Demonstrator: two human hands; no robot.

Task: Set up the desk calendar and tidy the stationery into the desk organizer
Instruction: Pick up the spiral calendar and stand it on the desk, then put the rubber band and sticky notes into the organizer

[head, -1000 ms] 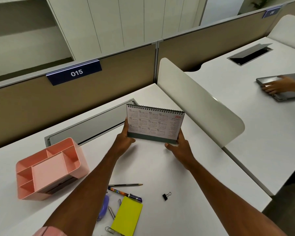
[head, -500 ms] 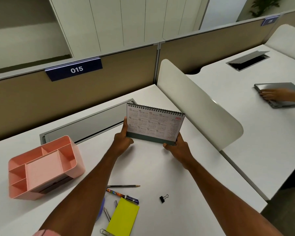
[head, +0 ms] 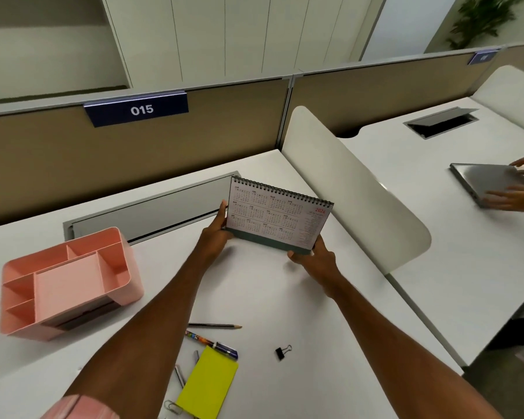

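Head view, one frame. Desk calendar point(head: 277, 217) held upright at the middle of the white desk point(head: 254, 291), spiral binding along the top edge, year-overview page facing the camera with "2026" in red at the upper right. Its dark green base edge sits low, close to the desk surface — cannot tell whether it touches.

Left hand point(head: 215, 234) grips the calendar's left edge: thumb up along the front margin, remaining fingers wrapped behind, closed on the card. Right hand point(head: 316, 258) pinches the lower right corner, thumb under the base strip, fingers hidden behind; closed on the calendar as well.

Pink desk organizer point(head: 67, 282) stands at the left of the desk, well apart from the calendar; several open compartments visible from above, all bare as far as can be seen.

Loose stationery lies near the front edge, between the two forearms:
- pencil point(head: 215, 326), tip pointing right
- patterned pen point(head: 212, 344) just below it, lying aslant
- yellow sticky-note pad point(head: 208, 385), overlapping the pen's end
- black binder clip point(head: 282, 352), off to the right, apart from the rest
- paper clip point(head: 173, 406) at the pad's lower left corner — partly cut by the arm

Grey cable-tray lid point(head: 146, 213) runs behind the calendar's left side.
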